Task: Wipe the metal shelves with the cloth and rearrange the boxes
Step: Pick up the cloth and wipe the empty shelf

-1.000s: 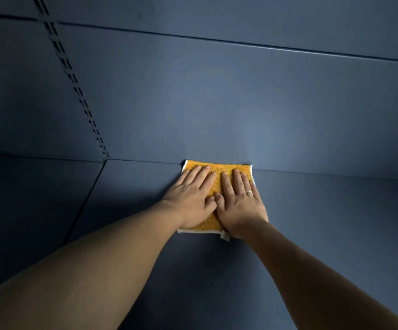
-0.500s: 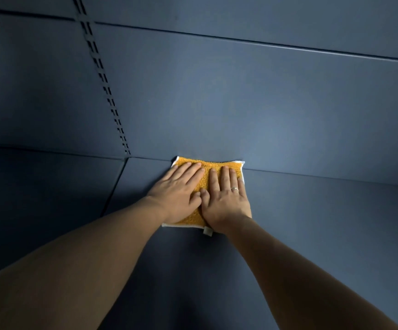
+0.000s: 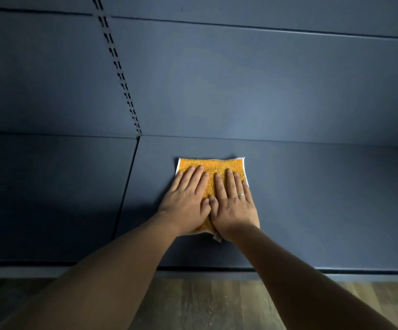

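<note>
An orange cloth with a white edge lies flat on the dark blue metal shelf. My left hand presses on its left half with straight fingers. My right hand, with a ring on one finger, presses flat on the right half beside it. The two thumbs touch in the middle. The cloth's far edge sits a little way in front of the shelf's back panel. No boxes are in view.
A slotted upright runs down the back panel at the left. A seam splits this shelf from the neighbouring shelf on the left. The shelf's front edge and a wooden floor show below.
Both hands have pulled the cloth back from the rear panel toward the front of the shelf. The view has tilted down, so the shelf's front edge and the floor now show.
</note>
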A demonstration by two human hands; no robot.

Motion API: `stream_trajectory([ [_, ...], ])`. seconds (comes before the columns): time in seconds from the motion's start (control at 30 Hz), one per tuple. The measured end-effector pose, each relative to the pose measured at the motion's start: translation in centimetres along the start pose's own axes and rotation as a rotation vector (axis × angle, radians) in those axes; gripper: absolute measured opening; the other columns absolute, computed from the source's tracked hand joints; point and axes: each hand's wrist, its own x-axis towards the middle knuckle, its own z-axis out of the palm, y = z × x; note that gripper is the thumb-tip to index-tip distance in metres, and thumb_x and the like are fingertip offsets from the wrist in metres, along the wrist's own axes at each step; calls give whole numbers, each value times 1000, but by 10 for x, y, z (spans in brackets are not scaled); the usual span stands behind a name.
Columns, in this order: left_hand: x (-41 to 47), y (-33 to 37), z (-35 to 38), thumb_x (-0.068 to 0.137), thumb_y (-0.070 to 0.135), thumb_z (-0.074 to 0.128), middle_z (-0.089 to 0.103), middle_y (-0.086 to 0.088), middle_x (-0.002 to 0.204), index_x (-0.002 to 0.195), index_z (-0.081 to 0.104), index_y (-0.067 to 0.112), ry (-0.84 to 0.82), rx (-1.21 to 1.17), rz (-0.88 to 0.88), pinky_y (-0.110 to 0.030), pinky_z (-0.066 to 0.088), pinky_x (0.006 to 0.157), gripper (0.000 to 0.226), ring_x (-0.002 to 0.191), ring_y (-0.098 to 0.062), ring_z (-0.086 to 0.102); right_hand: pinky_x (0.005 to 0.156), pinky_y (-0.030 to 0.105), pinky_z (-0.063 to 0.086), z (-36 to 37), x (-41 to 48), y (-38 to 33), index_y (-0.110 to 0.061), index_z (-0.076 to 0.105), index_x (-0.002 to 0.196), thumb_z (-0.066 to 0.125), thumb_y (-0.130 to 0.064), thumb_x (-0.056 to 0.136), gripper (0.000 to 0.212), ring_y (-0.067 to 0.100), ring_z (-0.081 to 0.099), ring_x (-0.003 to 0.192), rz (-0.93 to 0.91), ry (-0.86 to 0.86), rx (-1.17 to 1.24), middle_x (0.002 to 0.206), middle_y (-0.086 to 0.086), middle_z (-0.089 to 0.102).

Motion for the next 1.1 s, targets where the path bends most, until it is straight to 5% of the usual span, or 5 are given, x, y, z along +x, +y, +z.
stream_trajectory([
  [0.23, -58, 27, 8, 93, 48, -3, -11, -8, 169, 161, -6, 15, -46, 8, 13, -49, -2, 125, 76, 155, -24, -14, 121, 42, -19, 8, -69, -6, -20, -25, 156, -36, -56, 83, 82, 24, -35, 148, -2, -19, -8, 160, 7, -35],
  [0.4, -67, 25, 4, 97, 49, 1, -15, -6, 168, 160, -11, 17, -35, -4, 46, -47, -5, 126, 72, 154, -23, -17, 122, 43, -16, 12, -77, -12, -19, -18, 158, -12, -53, 97, 71, 26, -31, 150, 37, 19, 8, 164, 8, -27],
  [0.63, -88, -32, 3, 101, 48, 11, -18, 0, 167, 161, -10, 22, -26, 4, 7, -44, -6, 126, 69, 154, -18, -18, 124, 47, -14, 13, -66, -72, -16, -24, 156, -10, -52, 98, 69, 30, -33, 149, -3, 4, 42, 161, 12, -32],
  [0.93, -89, -50, -1, 97, 52, 1, -23, -1, 166, 160, -15, 22, -96, 39, 3, -46, -4, 126, 71, 153, -19, -23, 123, 48, -8, 24, -59, -86, -15, -4, 160, -2, -54, 103, 69, 33, -17, 153, -24, 79, 66, 166, 12, -14],
  [1.1, -85, -37, -22, 103, 45, 15, -24, -8, 166, 159, -14, 14, -220, 56, -26, -47, -8, 125, 71, 153, -24, -22, 121, 47, -19, 7, -58, -79, -17, -29, 154, -25, -53, 88, 75, 28, -39, 145, -64, -90, 48, 160, 10, -37],
])
